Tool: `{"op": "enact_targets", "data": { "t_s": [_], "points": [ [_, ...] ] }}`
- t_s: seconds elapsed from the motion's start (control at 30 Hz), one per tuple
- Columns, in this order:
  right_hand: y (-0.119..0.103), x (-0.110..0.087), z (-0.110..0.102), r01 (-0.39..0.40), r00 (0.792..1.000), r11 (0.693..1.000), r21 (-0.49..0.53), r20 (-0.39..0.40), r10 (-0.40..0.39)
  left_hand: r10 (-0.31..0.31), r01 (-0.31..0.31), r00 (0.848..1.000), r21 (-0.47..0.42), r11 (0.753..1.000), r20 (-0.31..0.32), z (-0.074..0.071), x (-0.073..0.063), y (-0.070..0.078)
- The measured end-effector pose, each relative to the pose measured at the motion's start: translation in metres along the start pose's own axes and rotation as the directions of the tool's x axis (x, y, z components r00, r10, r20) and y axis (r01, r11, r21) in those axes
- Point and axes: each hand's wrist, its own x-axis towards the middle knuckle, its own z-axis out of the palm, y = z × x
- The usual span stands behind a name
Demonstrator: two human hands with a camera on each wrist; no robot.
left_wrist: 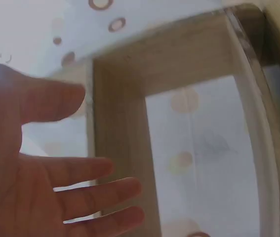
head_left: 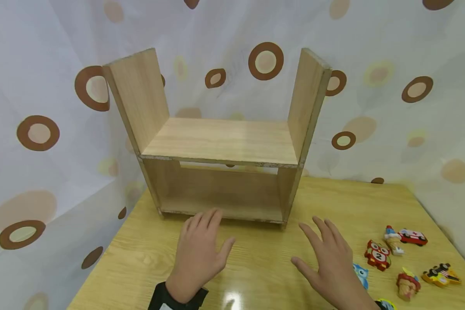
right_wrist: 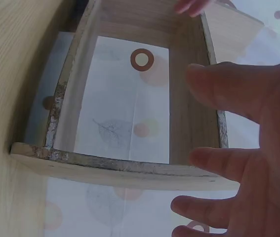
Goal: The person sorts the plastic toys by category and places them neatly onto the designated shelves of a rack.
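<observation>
A pale wooden shelf unit (head_left: 217, 140) stands at the back of the table, with two side panels rising above its middle board and an open compartment below. My left hand (head_left: 199, 252) hovers in front of its lower board, fingers extended and thumb spread, holding nothing. To the right, my right hand (head_left: 329, 260) is also spread and holds nothing, apart from the unit. In the left wrist view the left hand's fingers (left_wrist: 95, 197) appear before the unit's frame. The right wrist view shows the right thumb and fingers (right_wrist: 214, 210) in front of the wooden frame (right_wrist: 130, 167).
On the table (head_left: 333, 198) at right lie several small toys: a red owl block (head_left: 378, 255), a blue owl (head_left: 361, 275), a red-and-white toy car (head_left: 413, 237), a yellow toy vehicle (head_left: 441, 275) and ice-cream-cone figures (head_left: 407, 285). A spotted cloth (head_left: 391, 129) hangs behind and at the sides.
</observation>
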Motion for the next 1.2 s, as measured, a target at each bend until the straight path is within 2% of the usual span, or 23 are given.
{"op": "enact_targets", "data": {
  "t_s": [0.07,0.2,0.33,0.4,0.5,0.57,0.67,0.73,0.77,0.83,0.97,1.07,1.2],
  "points": [
    [0.002,0.000,0.001,-0.001,1.000,1.000,0.001,-0.003,0.001,-0.045,0.043,0.997,-0.022,0.999,-0.068,0.003,0.002,-0.012],
    [0.008,0.000,0.004,0.008,1.000,1.000,0.011,-0.022,-0.008,-0.145,0.132,0.976,-0.085,0.988,-0.163,0.003,0.008,-0.042],
    [0.018,-0.001,0.004,0.017,0.998,0.999,0.036,-0.065,-0.014,-0.258,0.236,0.956,-0.156,0.959,-0.141,0.004,0.015,-0.071],
    [0.024,-0.001,0.002,-0.002,0.998,0.997,0.073,-0.065,0.007,-0.322,0.300,0.939,-0.177,0.938,-0.117,0.004,0.017,-0.083],
    [0.033,-0.002,-0.001,-0.053,0.997,0.989,0.138,-0.054,0.061,-0.416,0.385,0.901,-0.217,0.897,-0.121,0.004,0.020,-0.100],
    [0.039,-0.002,-0.003,-0.068,0.994,0.982,0.178,-0.076,0.083,-0.474,0.432,0.867,-0.242,0.869,-0.155,0.004,0.021,-0.110],
    [0.051,-0.002,-0.006,-0.081,0.986,0.967,0.241,-0.124,0.113,-0.546,0.477,0.807,-0.297,0.827,-0.224,0.005,0.024,-0.123],
    [0.060,-0.004,-0.007,-0.104,0.979,0.951,0.290,-0.139,0.150,-0.580,0.499,0.781,-0.329,0.802,-0.229,0.006,0.026,-0.131],
    [0.064,-0.006,-0.007,-0.126,0.975,0.940,0.316,-0.133,0.176,-0.594,0.509,0.776,-0.346,0.788,-0.212,0.007,0.027,-0.135],
    [0.073,-0.009,-0.006,-0.173,0.967,0.917,0.360,-0.117,0.228,-0.614,0.530,0.774,-0.371,0.763,-0.155,0.010,0.030,-0.141],
    [0.085,-0.015,-0.003,-0.285,0.945,0.864,0.415,-0.030,0.326,-0.618,0.560,0.786,-0.403,0.724,-0.017,0.019,0.039,-0.153],
    [0.089,-0.019,-0.001,-0.360,0.924,0.836,0.414,0.033,0.381,-0.612,0.570,0.790,-0.428,0.702,0.048,0.026,0.044,-0.160],
    [0.097,-0.024,0.000,-0.447,0.888,0.799,0.402,0.097,0.449,-0.610,0.577,0.787,-0.461,0.675,0.092,0.038,0.046,-0.168]
  ]
}}
